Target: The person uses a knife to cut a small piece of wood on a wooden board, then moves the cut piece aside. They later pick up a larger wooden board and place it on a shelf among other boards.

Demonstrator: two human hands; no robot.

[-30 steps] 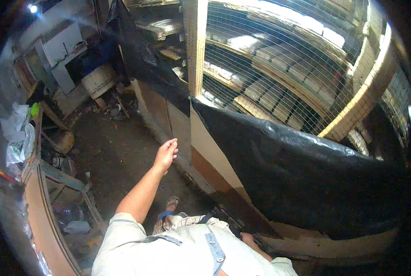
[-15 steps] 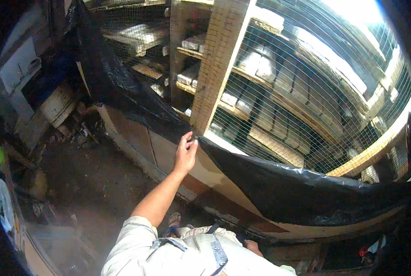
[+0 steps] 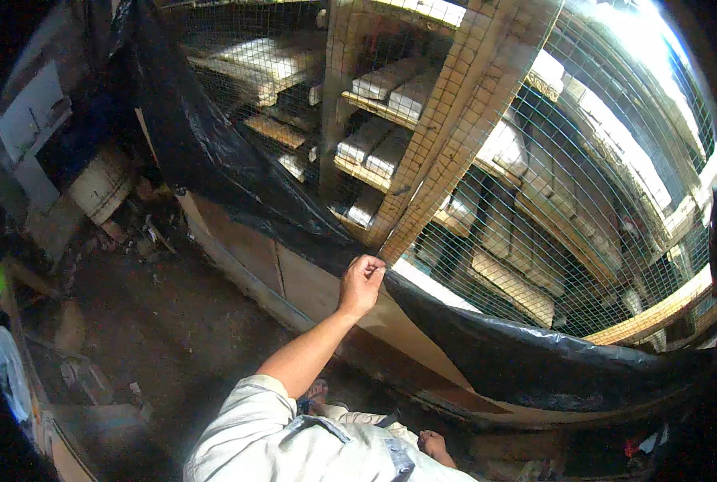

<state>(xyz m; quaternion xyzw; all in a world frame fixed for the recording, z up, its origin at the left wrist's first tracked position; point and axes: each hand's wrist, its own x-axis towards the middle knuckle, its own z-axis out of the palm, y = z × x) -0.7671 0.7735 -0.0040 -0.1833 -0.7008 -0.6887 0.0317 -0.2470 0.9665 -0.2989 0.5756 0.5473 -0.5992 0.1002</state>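
Observation:
My left hand (image 3: 362,284) reaches out at the foot of a mesh-covered wooden post (image 3: 431,153). Its thumb and fingers are pinched together by the top edge of a black plastic sheet (image 3: 527,353). What lies between the fingertips is too small to make out. A dark seam runs along the post, and wire mesh (image 3: 583,233) stretches to its right. My right hand (image 3: 432,443) hangs low beside my trousers, its fingers partly curled and too small to read.
Behind the mesh stand wooden shelves with several pale boards or blocks (image 3: 374,149). Brown panels (image 3: 250,249) line the lower wall, above a dark dirt floor (image 3: 174,321). A whitish bucket-like container (image 3: 101,189) and clutter sit at the left.
My left fingers have gone from loosely extended to pinched together. The post, mesh and hand now appear farther right and lower in view. My right hand shows more.

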